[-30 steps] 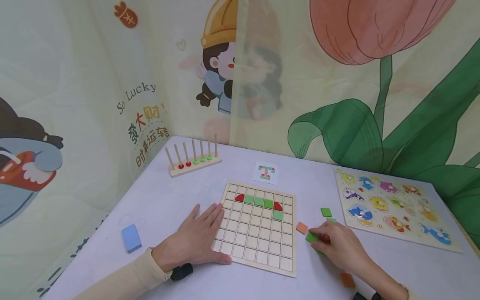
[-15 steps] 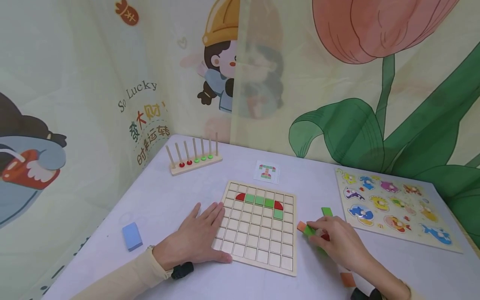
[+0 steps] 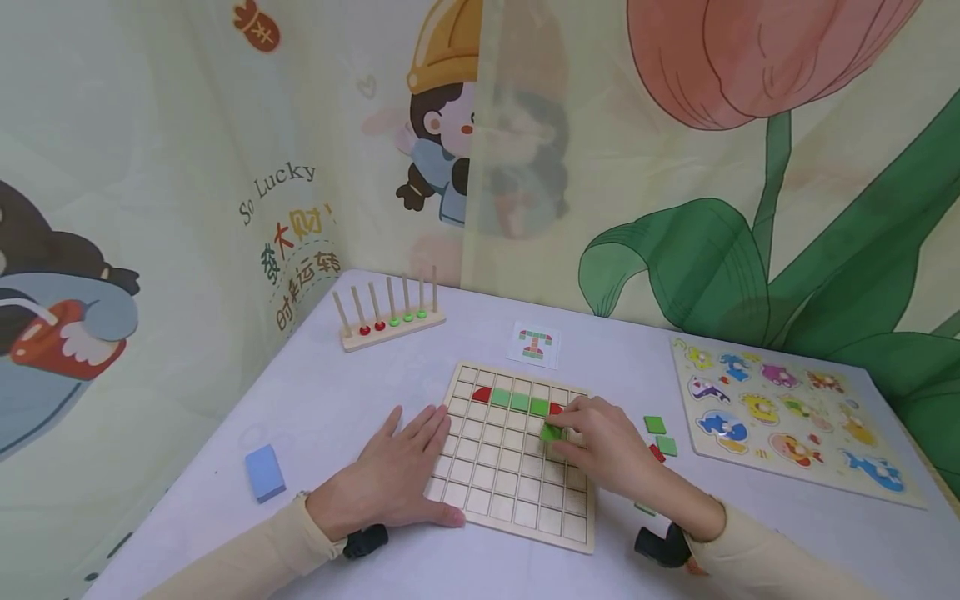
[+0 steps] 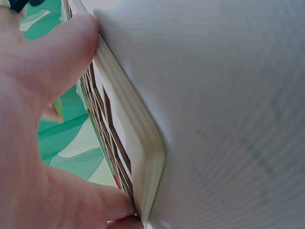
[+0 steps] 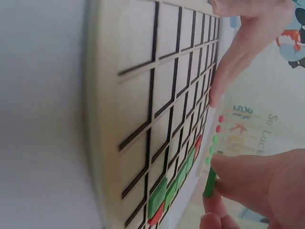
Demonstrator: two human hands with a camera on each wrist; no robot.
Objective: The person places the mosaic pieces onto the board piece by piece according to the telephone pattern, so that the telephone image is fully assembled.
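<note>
Pinching a green tile (image 3: 551, 432) between thumb and fingers of the right hand (image 3: 611, 446), above the grid board (image 3: 506, 482). Touching that board's left edge with the left hand (image 3: 393, 473), fingers straight. On the desk (image 3: 360, 387) beyond, a pattern card (image 3: 533, 344) and a bead rack (image 3: 393, 332).

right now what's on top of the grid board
On the grid board lie two red pieces and four green tiles; the right hand holds another green tile above. In the head view, that hand hides part of the board.
</note>
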